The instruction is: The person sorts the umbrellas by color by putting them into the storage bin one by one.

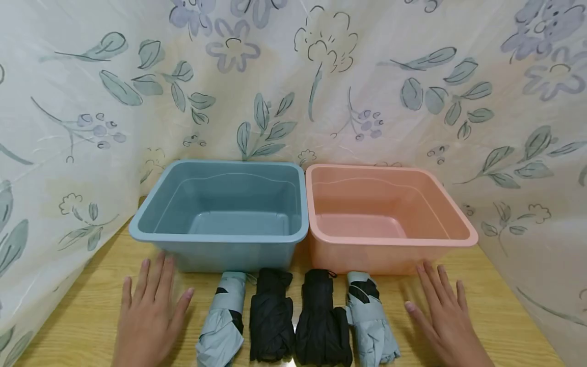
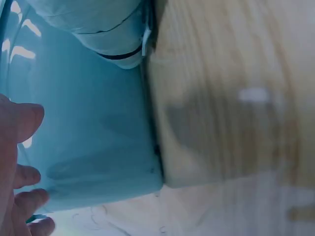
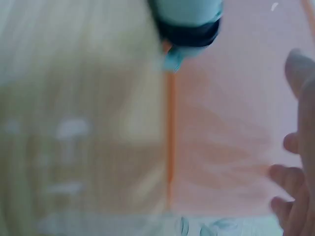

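Observation:
Four-sided and deep, a blue plastic basin [image 1: 238, 252] stands beside a pink basin [image 1: 367, 255], their rims meeting. In front of them lies a row of folded umbrellas: a light blue-grey umbrella [image 1: 222, 321] at left, a black umbrella [image 1: 271, 321], a second black umbrella [image 1: 323, 321], and another blue-grey umbrella [image 1: 372, 321] at right. My left hand [image 1: 149, 311], fingers straight, is by the blue basin's front left and holds nothing. My right hand [image 1: 445, 311] is likewise extended by the pink basin's front right. Both wrist views show fingers beside the basin walls.
A wooden table [image 1: 78, 316] carries everything. Behind and at both sides hangs a floral-patterned sheet [image 1: 293, 76], close behind the basins' back rims. The insides of both basins show no objects.

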Action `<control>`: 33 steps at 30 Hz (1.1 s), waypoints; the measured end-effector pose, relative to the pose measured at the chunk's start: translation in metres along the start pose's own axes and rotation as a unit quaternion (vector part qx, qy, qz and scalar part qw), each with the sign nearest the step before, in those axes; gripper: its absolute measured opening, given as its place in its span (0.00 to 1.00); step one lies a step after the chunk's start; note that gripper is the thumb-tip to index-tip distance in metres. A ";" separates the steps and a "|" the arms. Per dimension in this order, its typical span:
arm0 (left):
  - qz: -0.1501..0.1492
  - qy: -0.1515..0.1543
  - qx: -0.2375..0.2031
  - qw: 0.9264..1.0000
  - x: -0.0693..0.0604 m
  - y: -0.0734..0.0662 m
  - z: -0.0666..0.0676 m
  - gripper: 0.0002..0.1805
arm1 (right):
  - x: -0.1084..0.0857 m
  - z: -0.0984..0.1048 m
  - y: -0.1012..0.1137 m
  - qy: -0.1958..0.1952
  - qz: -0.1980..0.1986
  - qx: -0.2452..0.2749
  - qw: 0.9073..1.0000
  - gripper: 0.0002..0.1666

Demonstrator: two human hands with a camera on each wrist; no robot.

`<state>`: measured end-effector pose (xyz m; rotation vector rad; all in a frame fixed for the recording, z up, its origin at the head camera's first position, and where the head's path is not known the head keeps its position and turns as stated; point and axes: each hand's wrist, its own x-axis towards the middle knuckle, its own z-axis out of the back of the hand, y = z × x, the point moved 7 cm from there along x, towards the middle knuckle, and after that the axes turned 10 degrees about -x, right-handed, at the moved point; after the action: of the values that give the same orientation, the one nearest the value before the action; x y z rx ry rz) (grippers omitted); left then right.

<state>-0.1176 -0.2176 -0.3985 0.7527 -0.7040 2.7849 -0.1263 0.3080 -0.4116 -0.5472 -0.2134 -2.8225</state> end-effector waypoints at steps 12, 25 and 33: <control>0.112 -0.027 -0.069 0.991 0.032 0.033 0.058 0.26 | 0.003 0.007 0.013 0.105 -0.108 0.159 0.976 0.33; 0.148 -0.024 -0.363 0.920 0.099 0.071 0.067 0.33 | 0.012 -0.011 0.015 0.198 -0.100 0.289 0.931 0.31; 0.187 0.034 -0.568 0.801 0.117 0.073 0.028 0.35 | 0.018 -0.031 0.019 0.266 -0.055 0.330 0.904 0.35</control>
<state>-0.2259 -0.2903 -0.3462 0.2380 -2.3326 1.9509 -0.1476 0.2803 -0.4312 0.3870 -1.0449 -2.6240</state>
